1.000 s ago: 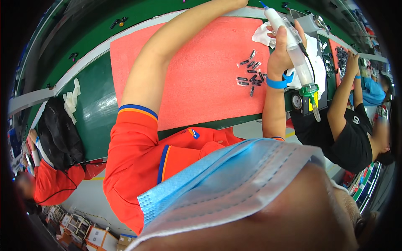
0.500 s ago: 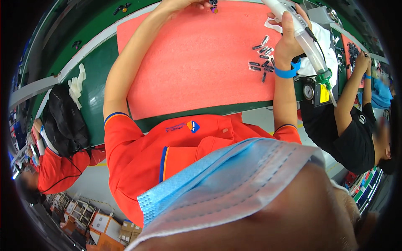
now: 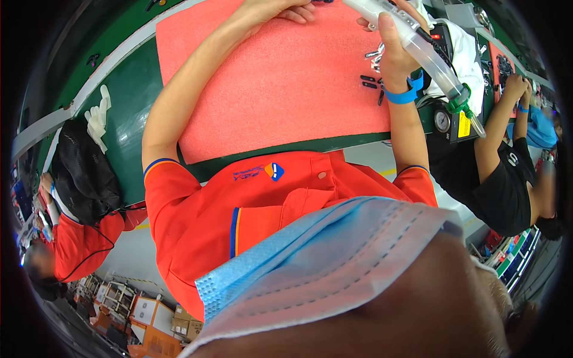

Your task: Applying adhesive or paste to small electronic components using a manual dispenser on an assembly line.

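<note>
Rt hand (image 3: 396,55), syringe (image 3: 428,58) w/in grip, tilted

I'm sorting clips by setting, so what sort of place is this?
Probably a factory assembly line: the right hand holds a white-and-clear plastic tube-shaped tool; small black elongated parts lie on a flat pink mat; and a co-worker in a black shirt is alongside, to the right.

the red shirt (image 3: 256,197) has blue and orange cuffs (image 3: 160,163), worn with a blue wristband (image 3: 403,96) and blue mask (image 3: 328,256).
</note>
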Available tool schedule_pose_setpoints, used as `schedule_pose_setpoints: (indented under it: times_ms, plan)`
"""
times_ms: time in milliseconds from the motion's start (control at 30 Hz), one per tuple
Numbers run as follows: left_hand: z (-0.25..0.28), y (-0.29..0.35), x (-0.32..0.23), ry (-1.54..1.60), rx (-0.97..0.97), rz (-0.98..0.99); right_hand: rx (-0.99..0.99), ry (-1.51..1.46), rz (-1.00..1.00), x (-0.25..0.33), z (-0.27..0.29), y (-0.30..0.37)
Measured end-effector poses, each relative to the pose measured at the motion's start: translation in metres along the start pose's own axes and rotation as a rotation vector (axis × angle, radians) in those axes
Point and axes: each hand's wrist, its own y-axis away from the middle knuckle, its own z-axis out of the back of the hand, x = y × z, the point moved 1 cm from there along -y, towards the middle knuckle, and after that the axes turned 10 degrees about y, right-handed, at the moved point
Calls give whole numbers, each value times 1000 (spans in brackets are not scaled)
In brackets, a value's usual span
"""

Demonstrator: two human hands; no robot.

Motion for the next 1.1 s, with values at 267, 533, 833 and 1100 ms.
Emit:
schedule_pose_setpoints:
  times_ms: [267, 533, 833, 1100]
  plan:
    - [2, 0, 7, 39, 1, -25, 56, 264, 100, -1, -4, 2]
    - [-1, -1, 6, 35, 17, -34, 78, 440, 213, 10, -6, -1]
    - [-4, 2, 4, -29, -10, -57, 78, 477, 193, 11, -11, -1]
    - [-6, 0, 3, -28, -2, -45, 95, 438, 167, 6, -8, 0]
